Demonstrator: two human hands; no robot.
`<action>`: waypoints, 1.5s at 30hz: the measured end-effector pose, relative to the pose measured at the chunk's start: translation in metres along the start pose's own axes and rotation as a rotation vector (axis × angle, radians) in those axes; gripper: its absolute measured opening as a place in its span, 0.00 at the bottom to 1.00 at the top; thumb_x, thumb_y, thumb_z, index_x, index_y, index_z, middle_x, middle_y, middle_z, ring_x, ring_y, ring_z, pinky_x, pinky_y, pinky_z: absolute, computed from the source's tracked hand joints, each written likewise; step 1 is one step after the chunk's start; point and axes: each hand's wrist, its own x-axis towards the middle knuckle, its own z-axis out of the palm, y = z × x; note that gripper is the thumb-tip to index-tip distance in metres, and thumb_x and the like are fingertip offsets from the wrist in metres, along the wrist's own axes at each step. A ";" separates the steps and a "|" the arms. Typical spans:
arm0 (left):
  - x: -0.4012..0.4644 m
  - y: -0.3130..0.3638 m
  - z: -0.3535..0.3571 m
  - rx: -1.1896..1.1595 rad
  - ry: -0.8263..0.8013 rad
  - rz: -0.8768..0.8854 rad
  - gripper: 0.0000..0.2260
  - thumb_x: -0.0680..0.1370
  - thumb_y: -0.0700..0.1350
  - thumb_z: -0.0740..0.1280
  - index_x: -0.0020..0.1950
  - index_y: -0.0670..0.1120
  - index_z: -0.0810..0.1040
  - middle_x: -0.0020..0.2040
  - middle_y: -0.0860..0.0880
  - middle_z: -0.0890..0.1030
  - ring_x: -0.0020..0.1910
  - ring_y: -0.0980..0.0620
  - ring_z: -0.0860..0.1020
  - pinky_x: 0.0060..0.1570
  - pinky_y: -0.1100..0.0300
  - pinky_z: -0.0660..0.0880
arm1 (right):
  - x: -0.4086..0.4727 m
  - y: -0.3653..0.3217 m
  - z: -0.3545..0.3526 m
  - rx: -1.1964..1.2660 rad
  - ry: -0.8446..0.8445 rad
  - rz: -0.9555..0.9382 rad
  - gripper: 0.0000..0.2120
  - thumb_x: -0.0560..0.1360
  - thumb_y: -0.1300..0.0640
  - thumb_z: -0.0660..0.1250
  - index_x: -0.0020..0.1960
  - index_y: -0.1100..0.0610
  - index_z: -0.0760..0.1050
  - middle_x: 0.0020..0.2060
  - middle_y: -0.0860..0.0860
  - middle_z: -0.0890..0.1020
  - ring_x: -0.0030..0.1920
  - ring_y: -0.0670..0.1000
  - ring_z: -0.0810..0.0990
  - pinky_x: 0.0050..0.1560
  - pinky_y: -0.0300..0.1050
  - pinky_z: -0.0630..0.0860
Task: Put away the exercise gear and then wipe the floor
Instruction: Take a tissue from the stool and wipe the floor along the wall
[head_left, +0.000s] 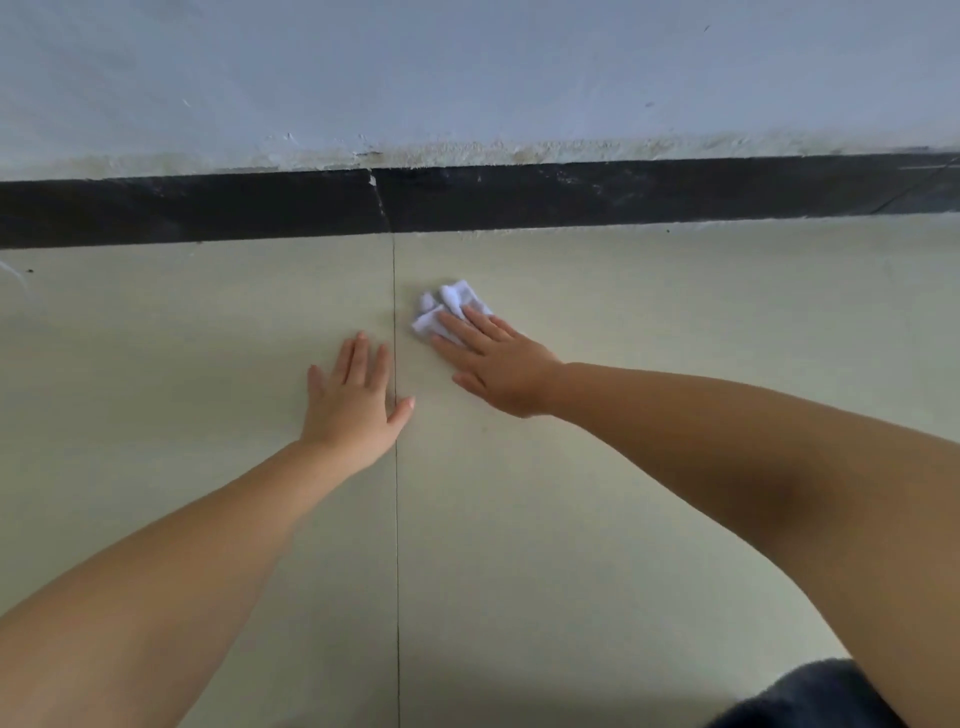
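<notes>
A small white cloth is pressed flat on the floor near the black baseboard by the right hand, fingers straight. The left hand rests open beside. The cloth seems soft, light; it is best held from above.

Pale greenish tiled floor, thin grout line; black skirting; scuffed bluish-white wall.

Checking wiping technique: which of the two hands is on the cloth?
The right hand, fingers flat on the crumpled white cloth. The left hand rests flat on bare pale floor tile.
</notes>
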 end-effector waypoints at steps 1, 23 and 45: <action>0.000 0.002 0.001 0.009 -0.016 -0.015 0.33 0.79 0.61 0.50 0.77 0.46 0.43 0.78 0.43 0.42 0.77 0.47 0.41 0.72 0.40 0.45 | -0.013 0.020 0.003 0.001 0.017 0.023 0.27 0.83 0.46 0.44 0.77 0.51 0.38 0.77 0.51 0.38 0.76 0.56 0.36 0.76 0.50 0.39; -0.004 0.112 -0.014 -0.247 0.271 -0.102 0.22 0.81 0.44 0.53 0.76 0.46 0.57 0.77 0.46 0.55 0.76 0.50 0.52 0.73 0.44 0.45 | -0.122 -0.037 0.099 -0.064 0.187 -0.059 0.29 0.75 0.43 0.51 0.73 0.53 0.65 0.73 0.54 0.66 0.73 0.62 0.63 0.70 0.58 0.58; -0.008 0.139 -0.022 -0.029 -0.173 0.075 0.28 0.79 0.40 0.53 0.78 0.51 0.47 0.78 0.49 0.41 0.77 0.50 0.45 0.74 0.49 0.54 | -0.162 -0.036 0.104 0.119 0.242 0.188 0.29 0.75 0.45 0.52 0.73 0.55 0.65 0.74 0.56 0.62 0.74 0.64 0.59 0.70 0.64 0.58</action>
